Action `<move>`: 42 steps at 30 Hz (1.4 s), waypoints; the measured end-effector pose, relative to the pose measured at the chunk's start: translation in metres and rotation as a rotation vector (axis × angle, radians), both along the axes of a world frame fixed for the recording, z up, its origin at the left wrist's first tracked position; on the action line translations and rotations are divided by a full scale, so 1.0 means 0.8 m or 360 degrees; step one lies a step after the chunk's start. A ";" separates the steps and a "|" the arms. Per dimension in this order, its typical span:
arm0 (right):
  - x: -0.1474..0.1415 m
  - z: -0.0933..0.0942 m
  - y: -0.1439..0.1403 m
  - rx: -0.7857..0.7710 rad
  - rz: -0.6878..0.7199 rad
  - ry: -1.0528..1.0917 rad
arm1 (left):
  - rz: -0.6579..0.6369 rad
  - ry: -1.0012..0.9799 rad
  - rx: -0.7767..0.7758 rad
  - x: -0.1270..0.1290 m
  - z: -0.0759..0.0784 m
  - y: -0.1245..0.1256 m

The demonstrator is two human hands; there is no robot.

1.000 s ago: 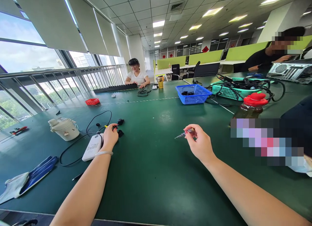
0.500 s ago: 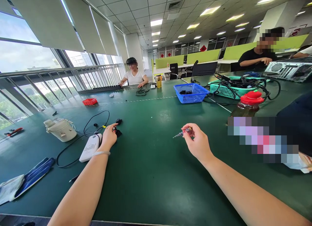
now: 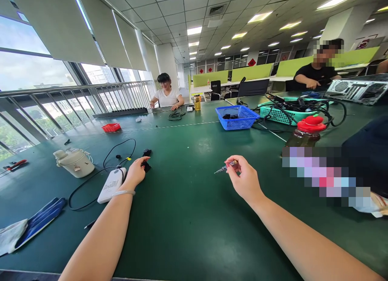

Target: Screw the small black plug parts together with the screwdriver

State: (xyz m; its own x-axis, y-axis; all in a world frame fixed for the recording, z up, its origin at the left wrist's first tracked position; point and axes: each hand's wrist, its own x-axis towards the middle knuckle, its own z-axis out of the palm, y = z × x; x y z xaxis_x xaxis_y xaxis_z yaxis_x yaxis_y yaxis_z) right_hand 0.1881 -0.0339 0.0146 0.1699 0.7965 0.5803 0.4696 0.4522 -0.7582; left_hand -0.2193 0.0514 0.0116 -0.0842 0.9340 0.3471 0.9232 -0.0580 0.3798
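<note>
Black parts are lying on the big green table, right by the left fingertips. Over on the far side, the long black strip and a blue basket are sitting well apart. Nearer, a white box is resting beside the left wrist. The left hand is reaching over the parts with its fingers partly bent; I can't tell if it is gripping one or only touching. The right hand is pinching a little screwdriver, fingers closed around the handle, and the thin tip is pointing left into the air. So the tool is being held up, but it isn't working on anything yet. The parts are looking too small for me to see if any are joined.

Since a second ago, the long black strip is sitting further left of the person in white. The right hand is keeping the same pinch. The tiny shiny bit from half a second ago isn't showing clearly by the left fingertips now.
</note>
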 end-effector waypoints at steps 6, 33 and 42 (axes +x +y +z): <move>0.000 0.001 0.001 -0.0020 0.0010 0.0018 | -0.0027 0.0116 -0.0001 -0.003 -0.003 0.002; 0.001 -0.001 0.002 -0.0001 0.0029 0.0004 | 0.0009 0.0503 -0.0151 -0.015 -0.005 0.007; 0.000 0.000 0.001 -0.0013 0.0019 0.0005 | 0.0005 0.0529 -0.0140 -0.023 -0.009 0.010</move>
